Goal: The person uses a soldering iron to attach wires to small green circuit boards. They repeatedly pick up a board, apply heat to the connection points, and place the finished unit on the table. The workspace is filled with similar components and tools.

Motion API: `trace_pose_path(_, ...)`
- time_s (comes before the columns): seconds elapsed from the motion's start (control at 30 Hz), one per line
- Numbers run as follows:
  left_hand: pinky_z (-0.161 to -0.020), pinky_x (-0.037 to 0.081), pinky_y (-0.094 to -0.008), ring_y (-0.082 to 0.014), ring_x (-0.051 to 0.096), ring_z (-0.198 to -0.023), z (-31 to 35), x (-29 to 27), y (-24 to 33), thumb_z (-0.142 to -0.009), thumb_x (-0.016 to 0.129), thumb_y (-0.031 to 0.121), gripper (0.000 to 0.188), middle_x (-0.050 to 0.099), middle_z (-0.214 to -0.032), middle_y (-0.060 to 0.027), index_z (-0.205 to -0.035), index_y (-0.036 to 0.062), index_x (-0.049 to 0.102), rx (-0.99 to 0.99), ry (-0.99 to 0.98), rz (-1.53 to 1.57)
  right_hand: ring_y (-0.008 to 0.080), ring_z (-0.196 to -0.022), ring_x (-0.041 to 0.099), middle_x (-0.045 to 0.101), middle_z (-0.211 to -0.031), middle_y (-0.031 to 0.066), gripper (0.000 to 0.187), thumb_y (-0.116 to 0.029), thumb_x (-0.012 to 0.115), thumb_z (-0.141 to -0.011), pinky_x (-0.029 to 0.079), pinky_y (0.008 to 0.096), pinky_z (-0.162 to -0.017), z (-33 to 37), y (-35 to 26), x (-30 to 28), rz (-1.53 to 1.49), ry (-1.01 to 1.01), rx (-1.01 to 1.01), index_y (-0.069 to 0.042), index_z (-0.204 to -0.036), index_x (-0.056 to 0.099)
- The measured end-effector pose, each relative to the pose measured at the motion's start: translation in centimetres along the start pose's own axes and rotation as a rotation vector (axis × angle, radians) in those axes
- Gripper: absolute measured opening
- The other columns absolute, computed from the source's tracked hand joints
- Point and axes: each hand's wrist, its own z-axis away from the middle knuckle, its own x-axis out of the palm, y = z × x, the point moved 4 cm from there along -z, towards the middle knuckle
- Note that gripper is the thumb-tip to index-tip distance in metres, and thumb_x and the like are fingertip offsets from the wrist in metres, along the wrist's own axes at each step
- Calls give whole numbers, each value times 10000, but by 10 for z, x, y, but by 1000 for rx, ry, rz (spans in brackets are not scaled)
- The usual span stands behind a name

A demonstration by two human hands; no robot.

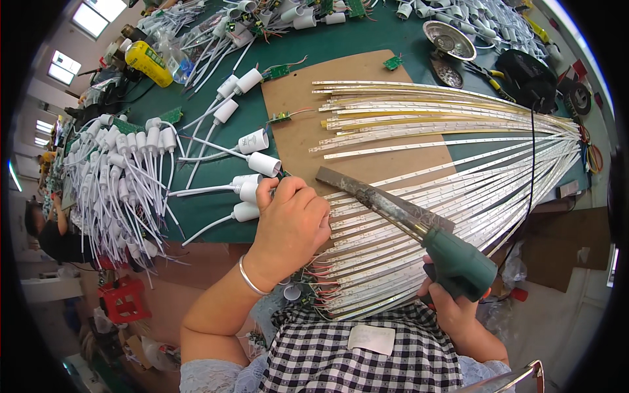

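In the head view, a green-handled soldering gun [460, 262] is held above the lower strips by the right hand [453, 304], whose fingers are wrapped around the grip, with the shaft pointed up and to the left. By the left hand [293, 216], the fingers are curled inward beside the white lamp sockets [264, 164]; whether anything is pinched cannot be told, since the fingertips are hidden. The white LED strips [386, 252] are fanned over a brown fiberboard sheet [357, 69] and the green tabletop [239, 56], gathered at the far right, and a dark flat bar [337, 178] is laid across them (perhaps as a weight). The gun is judged fairly heavy and rigid, to be gripped only by its plastic handle, as the metal shaft may be hot. The strips are likely light, thin and springy, best lifted by their edges near the ends, where solder pads could be torn by a tug. The sockets seem light and smooth-sided, best taken by the barrel rather than by their trailing white cables [208, 191].
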Motion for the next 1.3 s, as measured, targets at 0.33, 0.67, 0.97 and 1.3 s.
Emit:
trace_pose_path(0.33,-901,307,-444,-228,522,-932,0,0,0,-647,687,79,134,565,-791,-1,-723,113,582,6,-11,-7,200,-735,614,536,-1236,178,547,91,474,-797,516,300,-661,1,2,-3,53,-33,-28,29,-1334,392)
trace_pose_path(0.67,-952,281,-448,-217,524,-998,6,-11,1,-727,705,130,139,581,-903,7,-842,138,627,64,-118,-13,206,-742,612,538,-1229,179,562,87,487,-796,520,308,-659,0,5,-2,8,-37,-24,31,-1345,383)
trace_pose_path(0.97,-928,330,-390,-206,522,-982,7,-8,-19,-742,699,162,124,567,-919,19,-843,173,629,286,-279,50,196,-729,616,545,-1224,170,553,64,495,-801,523,309,-652,-1,1,-2,-3,-20,0,22,-1342,389)
trace_pose_path(1.3,-897,316,-400,-233,552,-926,3,-9,-17,-740,683,93,119,592,-862,-18,-817,118,597,72,-189,234,182,-730,617,552,-1209,160,518,42,512,-810,519,295,-647,-2,1,-3,21,-9,2,15,-1318,411)
